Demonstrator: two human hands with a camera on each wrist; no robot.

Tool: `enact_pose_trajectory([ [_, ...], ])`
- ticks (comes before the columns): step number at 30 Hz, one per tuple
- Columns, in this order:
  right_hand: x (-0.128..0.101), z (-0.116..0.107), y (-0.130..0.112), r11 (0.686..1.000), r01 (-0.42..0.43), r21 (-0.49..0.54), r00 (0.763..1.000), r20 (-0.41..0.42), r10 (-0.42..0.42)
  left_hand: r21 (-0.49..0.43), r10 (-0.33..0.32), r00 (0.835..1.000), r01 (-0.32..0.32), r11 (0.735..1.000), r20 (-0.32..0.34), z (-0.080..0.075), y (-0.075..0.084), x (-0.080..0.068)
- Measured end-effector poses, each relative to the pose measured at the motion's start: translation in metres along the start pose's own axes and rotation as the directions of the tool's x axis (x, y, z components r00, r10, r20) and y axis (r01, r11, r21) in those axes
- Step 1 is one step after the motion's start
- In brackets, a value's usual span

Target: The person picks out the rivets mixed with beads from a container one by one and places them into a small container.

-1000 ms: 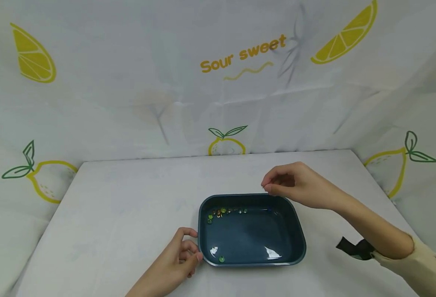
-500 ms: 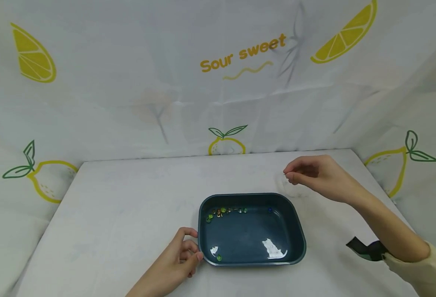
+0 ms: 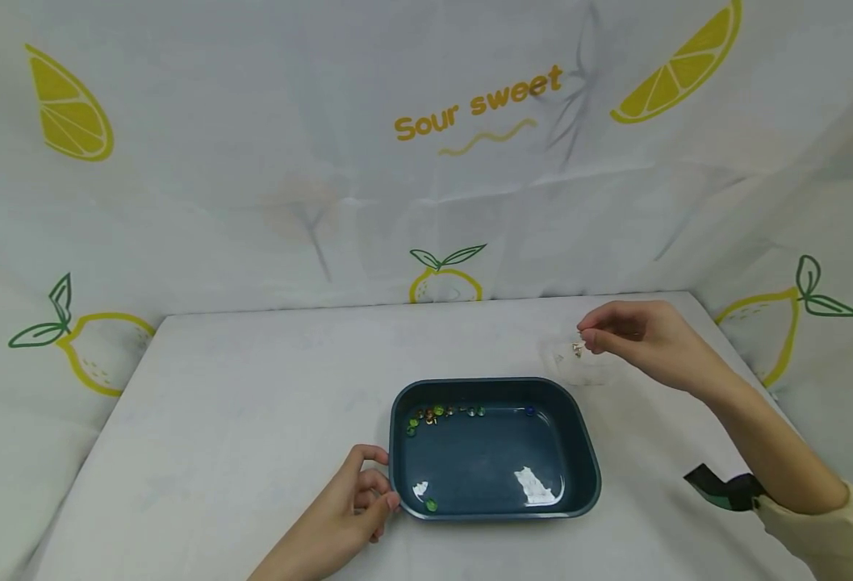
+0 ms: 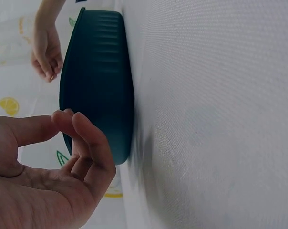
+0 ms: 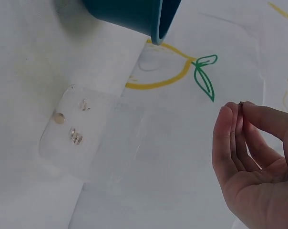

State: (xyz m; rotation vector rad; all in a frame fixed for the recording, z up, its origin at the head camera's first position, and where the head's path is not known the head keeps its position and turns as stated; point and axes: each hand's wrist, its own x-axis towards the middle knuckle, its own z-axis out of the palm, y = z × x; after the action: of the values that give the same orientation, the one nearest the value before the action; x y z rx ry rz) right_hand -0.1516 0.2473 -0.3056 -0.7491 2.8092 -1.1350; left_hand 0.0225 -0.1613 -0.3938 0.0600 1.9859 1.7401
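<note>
My left hand (image 3: 342, 512) holds the left rim of a dark teal tray (image 3: 495, 516), thumb at the rim and fingers curled against the outer wall. Inside the tray, several small shiny beads (image 3: 436, 412), green, amber and clear, lie along the back left. One green bead (image 3: 432, 505) is near the front, and a dark blue bead (image 3: 530, 411) is at the back right. My right hand (image 3: 644, 343) pinches a tiny dark object (image 5: 241, 103), too small to identify. It hovers over a clear shallow container (image 5: 94, 160) behind the tray's right corner; a few small shiny pieces (image 5: 75, 136) lie in it.
White cloth covers the table (image 3: 252, 403), and a lemon-print sheet (image 3: 288, 161) rises behind and at both sides. A black band (image 3: 724, 488) hangs beside the right sleeve (image 3: 825, 524). The tray's raised wall (image 4: 106, 62) stands between the hands.
My right hand has moved right and slightly back, from the tray's back rim to above the clear container, which it has uncovered. The left hand stays on the tray.
</note>
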Motion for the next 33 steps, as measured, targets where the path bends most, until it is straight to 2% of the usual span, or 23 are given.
enact_pose_trajectory([
  [12,0.001,0.000,0.019,0.998,-0.054,-0.019,0.998,-0.024,0.054,0.008,0.005,1.000,-0.005,1.000,-0.006,0.001,0.000,-0.001],
  [21,0.003,0.006,0.035,0.995,-0.056,-0.083,0.998,-0.034,0.054,0.013,0.001,1.000,-0.001,1.000,-0.014,0.001,0.000,-0.001],
  [33,0.007,0.017,0.042,0.978,-0.094,-0.184,0.995,-0.031,0.090,0.018,-0.003,1.000,0.004,1.000,-0.027,0.002,0.000,-0.001],
])
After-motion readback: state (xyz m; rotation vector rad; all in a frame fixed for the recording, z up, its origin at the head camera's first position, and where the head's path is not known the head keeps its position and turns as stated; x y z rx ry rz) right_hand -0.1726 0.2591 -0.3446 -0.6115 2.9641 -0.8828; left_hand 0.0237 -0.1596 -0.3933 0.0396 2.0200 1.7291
